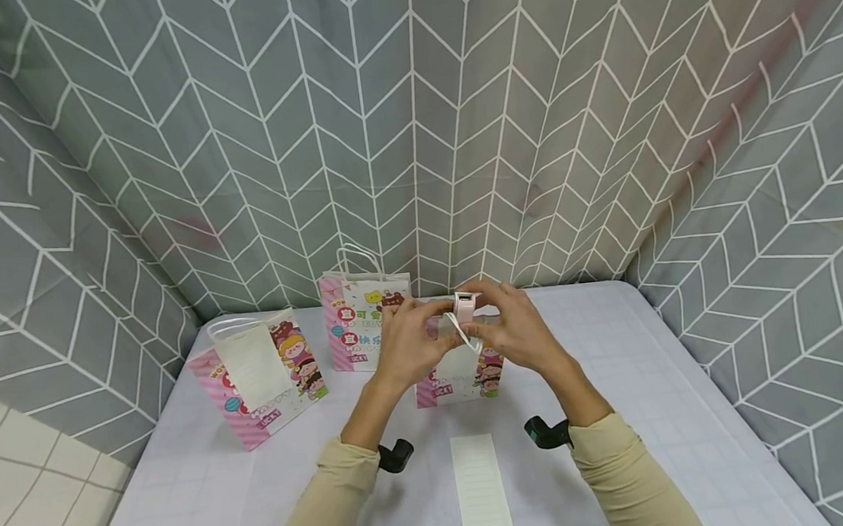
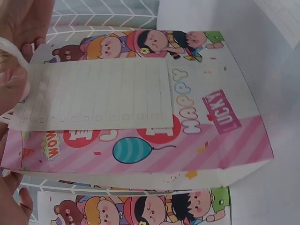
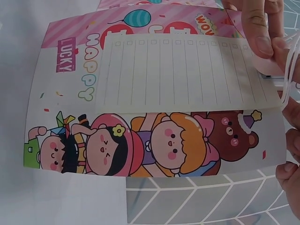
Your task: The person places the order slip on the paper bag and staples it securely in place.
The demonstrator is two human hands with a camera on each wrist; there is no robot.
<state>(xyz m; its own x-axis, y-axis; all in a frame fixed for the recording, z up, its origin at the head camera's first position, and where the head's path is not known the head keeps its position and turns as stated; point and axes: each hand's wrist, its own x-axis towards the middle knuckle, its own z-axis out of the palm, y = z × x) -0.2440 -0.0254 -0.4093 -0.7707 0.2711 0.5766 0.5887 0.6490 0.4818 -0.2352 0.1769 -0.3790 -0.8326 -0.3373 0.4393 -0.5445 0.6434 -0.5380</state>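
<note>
At the head view's middle, my right hand [image 1: 514,322] pinches a small pink-and-white stapler [image 1: 465,309] at the top rim of a pink-and-white paper gift bag [image 1: 444,391]. My left hand [image 1: 412,343] pinches the bag's rim just left of the stapler, fingertips close against it. A lined paper slip [image 3: 173,75] lies upright along the bag's front, its top end under the fingers. Cartoon figures and "HAPPY LUCKY" print show around the slip. The bag's white rope handle [image 1: 465,334] loops over the front beside the thumbs.
Another gift bag with a slip on its front [image 1: 254,378] stands at the left. A third bag [image 1: 368,322] stands behind, partly covered by my left hand. A lined paper pad [image 1: 482,491] lies on the white table [image 1: 599,490] between my forearms. A patterned grey curtain closes off the back.
</note>
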